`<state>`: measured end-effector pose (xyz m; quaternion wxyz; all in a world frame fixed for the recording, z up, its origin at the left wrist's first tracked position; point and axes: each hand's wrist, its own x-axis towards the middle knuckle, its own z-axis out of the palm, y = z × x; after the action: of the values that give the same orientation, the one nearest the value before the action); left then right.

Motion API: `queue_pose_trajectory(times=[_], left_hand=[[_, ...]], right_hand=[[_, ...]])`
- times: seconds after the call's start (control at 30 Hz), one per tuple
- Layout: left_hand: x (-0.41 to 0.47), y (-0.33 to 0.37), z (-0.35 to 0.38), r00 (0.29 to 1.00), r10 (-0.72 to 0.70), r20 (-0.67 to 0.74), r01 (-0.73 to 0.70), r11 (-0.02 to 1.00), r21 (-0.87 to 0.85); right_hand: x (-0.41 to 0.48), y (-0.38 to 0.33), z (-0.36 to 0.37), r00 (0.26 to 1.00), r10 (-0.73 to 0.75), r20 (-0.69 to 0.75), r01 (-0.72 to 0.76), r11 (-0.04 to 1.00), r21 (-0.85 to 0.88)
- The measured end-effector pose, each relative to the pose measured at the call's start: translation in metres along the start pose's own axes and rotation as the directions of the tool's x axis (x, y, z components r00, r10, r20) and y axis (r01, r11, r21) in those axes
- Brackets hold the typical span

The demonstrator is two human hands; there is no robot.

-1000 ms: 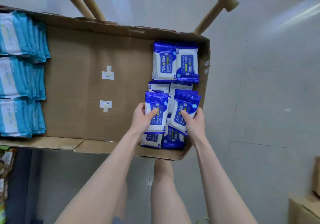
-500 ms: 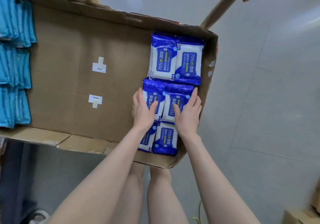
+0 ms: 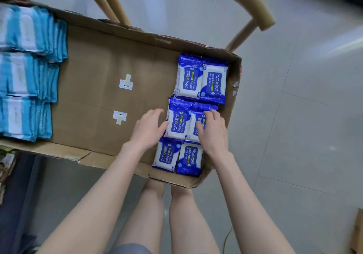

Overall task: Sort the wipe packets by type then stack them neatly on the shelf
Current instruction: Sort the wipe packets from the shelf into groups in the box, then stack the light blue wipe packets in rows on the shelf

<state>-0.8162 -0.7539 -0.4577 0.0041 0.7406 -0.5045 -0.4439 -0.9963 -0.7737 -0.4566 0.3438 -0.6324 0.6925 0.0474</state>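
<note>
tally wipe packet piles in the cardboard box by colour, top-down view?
Dark blue alcohol wipe piles: 6
Light blue wipe piles: 3
Total: 9
The number of packets in each pile can't be read from this view.

lt-blue pkts (image 3: 19, 73) blurred, cut off L

Storeroom or shop: bulk wipe packets (image 3: 188, 79) in cardboard tray (image 3: 94, 89), tiled floor (image 3: 294, 116), carton (image 3: 357, 232).
</note>
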Motion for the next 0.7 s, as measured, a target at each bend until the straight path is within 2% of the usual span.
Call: queue_pose_trajectory(times=[0.17,0.37,0.53,0.63,0.7], left_hand=[[-0.073,-0.004,-0.073,0.984,0.070,-0.163,-0.065,0.997,0.040],[-0.182,-0.039,-0.155,0.914,0.127,-0.385,-0.146,0.989,-0.022],[-0.266,-0.122,-0.205,0.850,0.110,-0.514,-0.183,0.979,-0.093],[-0.303,-0.175,-0.219,0.841,0.132,-0.525,-0.199,0.977,-0.073],[-0.331,-0.223,-0.230,0.850,0.102,-0.517,-0.160,0.985,-0.069]], right_hand=[[-0.058,-0.065,-0.044,0.959,-0.256,-0.122,0.262,0.964,0.039],[-0.149,-0.153,-0.059,0.869,-0.451,-0.203,0.465,0.885,0.022],[-0.224,-0.233,-0.024,0.796,-0.546,-0.259,0.563,0.826,-0.010],[-0.258,-0.274,0.012,0.774,-0.582,-0.250,0.592,0.805,-0.041],[-0.286,-0.307,0.045,0.771,-0.588,-0.246,0.601,0.799,-0.028]])
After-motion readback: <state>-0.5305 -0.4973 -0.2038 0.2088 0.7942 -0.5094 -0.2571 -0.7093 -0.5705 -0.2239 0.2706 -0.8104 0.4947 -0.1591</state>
